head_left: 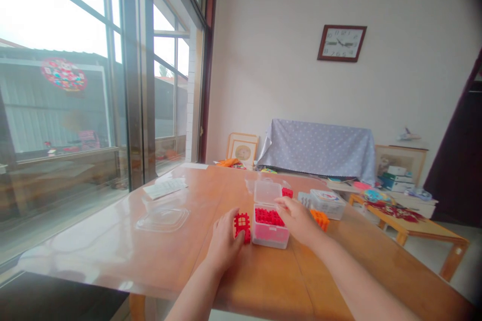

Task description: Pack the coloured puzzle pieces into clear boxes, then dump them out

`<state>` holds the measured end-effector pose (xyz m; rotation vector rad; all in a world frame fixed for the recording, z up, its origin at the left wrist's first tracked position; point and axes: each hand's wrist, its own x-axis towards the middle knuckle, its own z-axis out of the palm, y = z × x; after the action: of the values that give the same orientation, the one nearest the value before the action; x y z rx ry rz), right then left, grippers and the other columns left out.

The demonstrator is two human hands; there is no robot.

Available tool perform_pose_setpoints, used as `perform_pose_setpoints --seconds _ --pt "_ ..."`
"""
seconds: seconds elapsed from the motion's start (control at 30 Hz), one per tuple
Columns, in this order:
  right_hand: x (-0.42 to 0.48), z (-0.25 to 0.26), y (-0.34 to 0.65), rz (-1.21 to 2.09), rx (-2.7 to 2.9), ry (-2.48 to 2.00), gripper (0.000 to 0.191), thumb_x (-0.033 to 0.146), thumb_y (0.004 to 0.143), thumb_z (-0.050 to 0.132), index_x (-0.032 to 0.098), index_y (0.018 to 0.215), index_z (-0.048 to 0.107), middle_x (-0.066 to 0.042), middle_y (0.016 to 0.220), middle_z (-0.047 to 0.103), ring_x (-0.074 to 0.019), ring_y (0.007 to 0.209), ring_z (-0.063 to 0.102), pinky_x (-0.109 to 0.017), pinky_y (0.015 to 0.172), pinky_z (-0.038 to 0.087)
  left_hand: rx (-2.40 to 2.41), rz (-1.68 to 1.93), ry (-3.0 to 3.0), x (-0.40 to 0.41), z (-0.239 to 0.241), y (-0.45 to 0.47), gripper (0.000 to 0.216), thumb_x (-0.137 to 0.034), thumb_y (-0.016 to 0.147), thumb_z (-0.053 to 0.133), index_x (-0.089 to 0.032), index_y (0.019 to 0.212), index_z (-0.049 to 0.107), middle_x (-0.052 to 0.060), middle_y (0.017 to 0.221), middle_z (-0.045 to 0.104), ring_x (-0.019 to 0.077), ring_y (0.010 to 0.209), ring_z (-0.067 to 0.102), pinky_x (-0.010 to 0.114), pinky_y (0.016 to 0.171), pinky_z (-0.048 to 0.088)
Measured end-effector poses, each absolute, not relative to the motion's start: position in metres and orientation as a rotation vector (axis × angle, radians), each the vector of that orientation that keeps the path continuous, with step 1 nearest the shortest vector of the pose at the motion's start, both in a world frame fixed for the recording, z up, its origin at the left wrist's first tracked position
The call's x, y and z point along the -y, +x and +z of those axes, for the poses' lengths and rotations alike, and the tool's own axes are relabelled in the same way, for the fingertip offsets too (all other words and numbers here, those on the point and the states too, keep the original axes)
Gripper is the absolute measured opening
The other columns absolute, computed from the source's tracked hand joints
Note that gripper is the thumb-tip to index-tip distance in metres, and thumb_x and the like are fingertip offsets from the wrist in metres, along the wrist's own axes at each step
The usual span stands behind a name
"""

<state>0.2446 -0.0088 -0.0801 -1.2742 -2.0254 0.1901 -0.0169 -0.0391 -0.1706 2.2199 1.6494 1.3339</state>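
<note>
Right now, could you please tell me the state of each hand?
Left hand: closed on red blocks.
Right hand: at the clear box; whether it holds anything cannot be told.

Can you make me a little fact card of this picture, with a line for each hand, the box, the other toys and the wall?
Box: see-through plastic, standing on the table, its lid open
Inside it: red blocks
Left hand: fingers around a red windowed block, left of the box
Right hand: fingertips close to the open lid; touching or not is unclear
Other toys: orange blocks and grey blocks, right of the box
Wall: a framed clock
</note>
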Motion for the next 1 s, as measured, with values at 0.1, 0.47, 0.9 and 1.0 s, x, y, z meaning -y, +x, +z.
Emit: perform_pose_setpoints --seconds 0.1,0.47,0.9,1.0 --pt "0.017 -0.066 0.217 0.144 2.143 -1.169 0.037 0.036 0.095 0.047 0.025 0.126 0.064 -0.009 0.124 0.068 -0.0233 0.117 0.061 -0.037 0.103 0.044 -1.614 1.468 2.312 0.048 -0.162 -0.015 0.055 -0.028 0.093 0.051 -0.02 0.146 0.037 0.012 0.144 0.055 0.0233 0.135 0.047 0.04 0.115 0.033" --pt "0.016 -0.065 0.181 0.485 2.247 -1.08 0.022 0.026 0.09 0.049 0.022 0.098 0.069 -0.002 0.094 0.074 -0.0176 0.087 0.067 -0.028 0.079 0.05 -1.653 1.394 2.406 0.067 -0.146 -0.008 0.068 -0.041 0.093 0.052 -0.02 0.154 0.029 0.013 0.154 0.043 0.0286 0.144 0.037 0.045 0.118 0.029" --pt "-0.004 -0.082 0.268 0.414 2.081 -1.284 0.023 0.029 0.086 0.052 0.021 0.102 0.066 -0.003 0.095 0.073 -0.0198 0.087 0.065 -0.033 0.082 0.05 -1.717 1.339 2.226 0.042 -0.164 -0.015 0.048 -0.025 0.084 0.053 -0.02 0.132 0.048 0.011 0.13 0.062 0.0256 0.125 0.053 0.041 0.107 0.038" --pt "-0.007 -0.092 0.266 0.374 2.105 -1.321 0.023 0.028 0.085 0.054 0.022 0.102 0.067 -0.003 0.097 0.072 -0.0202 0.089 0.065 -0.033 0.083 0.049 -1.738 1.271 2.193 0.041 -0.164 -0.016 0.048 -0.023 0.082 0.053 -0.022 0.13 0.049 0.009 0.128 0.064 0.0243 0.125 0.054 0.039 0.106 0.037"
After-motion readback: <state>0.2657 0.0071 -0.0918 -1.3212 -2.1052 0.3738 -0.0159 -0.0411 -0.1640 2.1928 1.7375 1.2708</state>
